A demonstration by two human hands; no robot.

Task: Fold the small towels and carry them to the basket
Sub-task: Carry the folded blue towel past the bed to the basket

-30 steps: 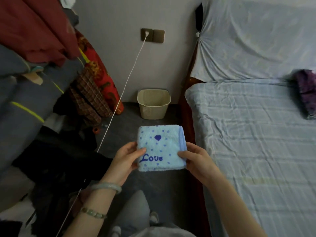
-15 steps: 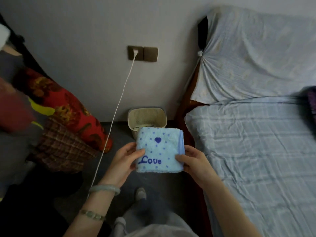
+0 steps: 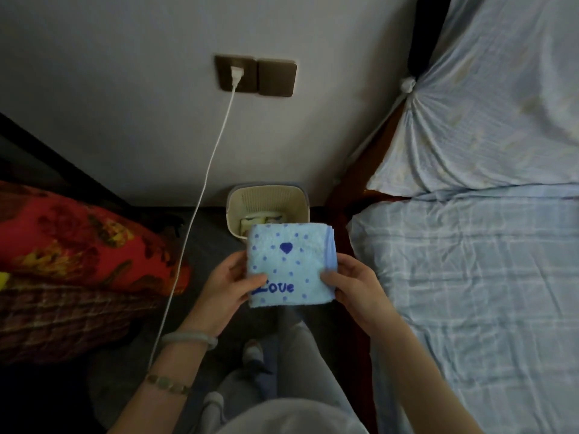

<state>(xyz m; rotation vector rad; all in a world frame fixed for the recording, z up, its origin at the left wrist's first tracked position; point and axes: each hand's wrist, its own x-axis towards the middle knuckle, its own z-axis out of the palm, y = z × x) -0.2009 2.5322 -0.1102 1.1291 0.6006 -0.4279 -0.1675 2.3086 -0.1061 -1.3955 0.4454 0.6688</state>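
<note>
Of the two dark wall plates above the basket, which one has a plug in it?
The left dark wall plate: a white plug and cord hang from it. The right dark wall plate beside it is bare.

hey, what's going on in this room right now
A person holds a folded blue towel flat between the left hand and the right hand. It hangs just in front of a cream basket on the floor by the wall, beside the bed. Something already lies in the basket.
</note>
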